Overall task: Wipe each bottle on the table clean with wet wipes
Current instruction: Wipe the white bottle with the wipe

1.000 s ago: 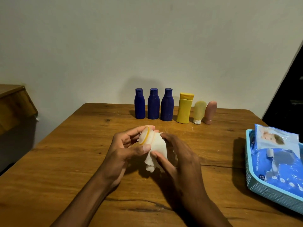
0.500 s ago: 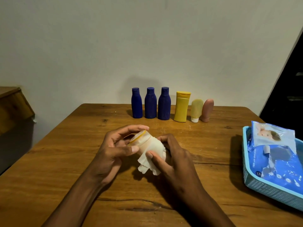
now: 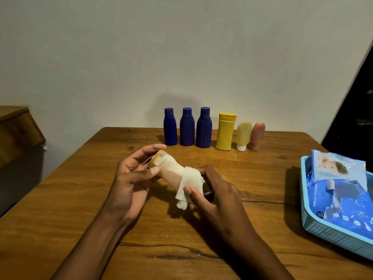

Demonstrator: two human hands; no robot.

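Note:
A small cream bottle [image 3: 170, 168] with a yellow-rimmed cap lies tilted above the middle of the wooden table [image 3: 80, 199]. My left hand [image 3: 129, 178] pinches its cap end between thumb and fingers. My right hand [image 3: 214, 190] grips a white wet wipe [image 3: 189, 186] wrapped round the bottle's lower end. At the back stands a row: three dark blue bottles [image 3: 187, 129], a yellow bottle [image 3: 225, 130], a pale yellow tube [image 3: 243, 136] and a pink tube [image 3: 256, 135].
A light blue basket [image 3: 314, 225] at the right edge holds a blue pack of wet wipes [image 3: 343, 201] with its flap lifted. A wooden cabinet [image 3: 18, 130] stands off the table's left side. A wall rises behind the bottle row.
The wipe in my right hand has slid from the cap end down to the bottle's lower end, baring the upper body. The bottle now lies more stretched out between my hands.

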